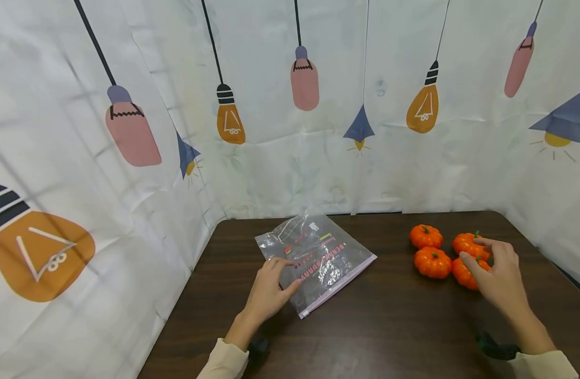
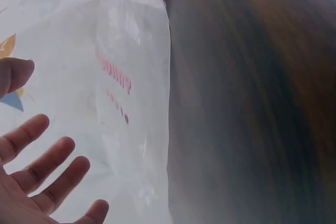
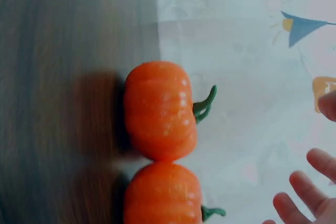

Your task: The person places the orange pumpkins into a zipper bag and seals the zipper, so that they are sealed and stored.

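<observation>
A clear plastic zip bag [image 1: 335,252] with pink lettering and a pale slider strip lies flat toward the left of the table. My left hand [image 1: 267,289] hovers at its near left edge, fingers spread apart in the left wrist view; contact with the bag cannot be told. Several small orange toy pumpkins [image 1: 432,262] with green stems are grouped at the right. Over the nearest right one [image 1: 464,273] is my right hand [image 1: 500,273], thumb and fingers apart, holding nothing. The right wrist view shows two pumpkins [image 3: 160,109] side by side, clear of the fingers [image 3: 307,190].
The dark wooden table [image 1: 389,326] has a white curtain [image 1: 280,173] printed with lamps behind it and along both sides. Dark bands [image 1: 496,347] show near both wrists.
</observation>
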